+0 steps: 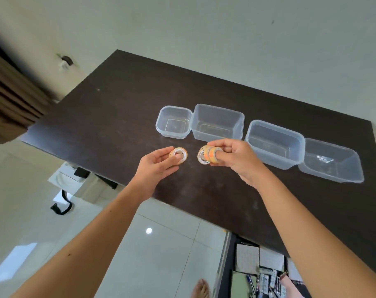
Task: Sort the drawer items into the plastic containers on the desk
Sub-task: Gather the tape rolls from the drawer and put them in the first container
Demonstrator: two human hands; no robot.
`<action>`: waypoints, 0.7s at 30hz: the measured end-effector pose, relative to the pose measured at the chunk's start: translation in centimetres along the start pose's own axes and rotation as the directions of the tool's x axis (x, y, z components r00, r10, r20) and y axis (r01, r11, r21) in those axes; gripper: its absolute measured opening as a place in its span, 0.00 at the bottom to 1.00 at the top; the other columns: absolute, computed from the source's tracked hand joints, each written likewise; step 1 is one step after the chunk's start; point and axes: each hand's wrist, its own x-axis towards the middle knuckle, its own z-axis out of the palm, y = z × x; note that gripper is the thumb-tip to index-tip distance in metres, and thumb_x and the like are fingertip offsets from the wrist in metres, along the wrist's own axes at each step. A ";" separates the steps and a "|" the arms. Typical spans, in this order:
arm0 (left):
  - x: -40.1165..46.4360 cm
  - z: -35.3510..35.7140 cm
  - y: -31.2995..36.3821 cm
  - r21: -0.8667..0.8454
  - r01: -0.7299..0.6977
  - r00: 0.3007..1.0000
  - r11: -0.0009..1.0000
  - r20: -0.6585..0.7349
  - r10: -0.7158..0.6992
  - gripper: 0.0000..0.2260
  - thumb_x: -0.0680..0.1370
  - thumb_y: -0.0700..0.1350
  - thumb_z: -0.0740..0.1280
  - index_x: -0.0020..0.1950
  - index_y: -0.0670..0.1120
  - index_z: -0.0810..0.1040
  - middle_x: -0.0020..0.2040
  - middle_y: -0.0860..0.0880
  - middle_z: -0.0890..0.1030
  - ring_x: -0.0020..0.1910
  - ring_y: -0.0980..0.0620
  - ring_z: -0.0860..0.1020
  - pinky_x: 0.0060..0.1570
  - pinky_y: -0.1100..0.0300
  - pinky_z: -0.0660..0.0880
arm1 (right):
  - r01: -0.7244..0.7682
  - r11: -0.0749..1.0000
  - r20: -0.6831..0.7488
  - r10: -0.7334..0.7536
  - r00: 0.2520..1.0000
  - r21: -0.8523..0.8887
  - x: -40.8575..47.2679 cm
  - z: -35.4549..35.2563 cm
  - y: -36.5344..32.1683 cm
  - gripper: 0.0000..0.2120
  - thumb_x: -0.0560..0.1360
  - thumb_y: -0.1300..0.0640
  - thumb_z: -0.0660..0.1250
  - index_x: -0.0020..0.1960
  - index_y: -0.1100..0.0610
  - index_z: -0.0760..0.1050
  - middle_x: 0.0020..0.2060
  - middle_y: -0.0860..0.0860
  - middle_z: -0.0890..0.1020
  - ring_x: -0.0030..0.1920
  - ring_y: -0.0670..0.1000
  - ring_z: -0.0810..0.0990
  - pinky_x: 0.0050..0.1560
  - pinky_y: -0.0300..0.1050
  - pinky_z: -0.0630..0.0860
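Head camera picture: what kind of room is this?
Probably a home room with a work desk. There's a dark desk, an open drawer of stationery under it, a tiled floor and a brown curtain.

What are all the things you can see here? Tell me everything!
plastic containers: four, clear, empty, in a row on the desk
desk: one, dark brown, by the wall
tape rolls: three or so, orange-yellow, one in the left grip, a stack of about two in the right
open drawer: one, lower right, holding pens, white pads and small items too blurred to name
curtain: one, brown, far left
floor: pale glossy tiles
bare foot: one, bottom edge
left hand: pinching one roll above the desk
right hand: gripping the stacked rolls
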 end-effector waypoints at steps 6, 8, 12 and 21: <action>5.1 -2.0 3.8 0.011 -0.026 1.000 1.000 -0.012 0.026 0.25 0.76 0.44 0.79 0.71 0.41 0.79 0.62 0.42 0.86 0.62 0.46 0.85 0.64 0.49 0.82 | 0.022 0.999 -0.003 -0.022 1.000 -0.026 6.1 1.9 -3.2 0.11 0.78 0.64 0.75 0.59 0.59 0.85 0.54 0.57 0.88 0.55 0.57 0.88 0.47 0.42 0.85; 6.8 -2.5 5.0 0.027 -0.031 0.999 0.999 -0.020 0.031 0.24 0.76 0.44 0.78 0.71 0.41 0.79 0.63 0.41 0.86 0.62 0.45 0.85 0.63 0.49 0.82 | 0.033 0.997 -0.024 -0.034 0.999 -0.065 8.1 2.7 -4.2 0.10 0.77 0.62 0.75 0.58 0.56 0.86 0.54 0.55 0.87 0.54 0.55 0.88 0.47 0.41 0.85; 10.2 -3.8 7.1 0.071 -0.051 0.998 0.996 -0.039 0.054 0.25 0.76 0.44 0.79 0.71 0.41 0.78 0.61 0.42 0.87 0.62 0.44 0.85 0.60 0.48 0.83 | 0.075 0.975 -0.062 -0.090 0.994 -0.210 12.4 4.2 -5.7 0.10 0.76 0.59 0.75 0.57 0.52 0.86 0.49 0.45 0.85 0.50 0.48 0.86 0.50 0.39 0.85; 14.7 -5.2 8.6 0.241 -0.062 0.996 0.969 -0.041 0.074 0.26 0.74 0.44 0.81 0.70 0.43 0.79 0.58 0.45 0.87 0.55 0.52 0.87 0.57 0.51 0.84 | 0.070 0.940 -0.076 -0.100 0.992 -0.334 18.5 5.9 -4.7 0.13 0.73 0.60 0.77 0.57 0.51 0.86 0.47 0.49 0.86 0.51 0.51 0.86 0.54 0.47 0.86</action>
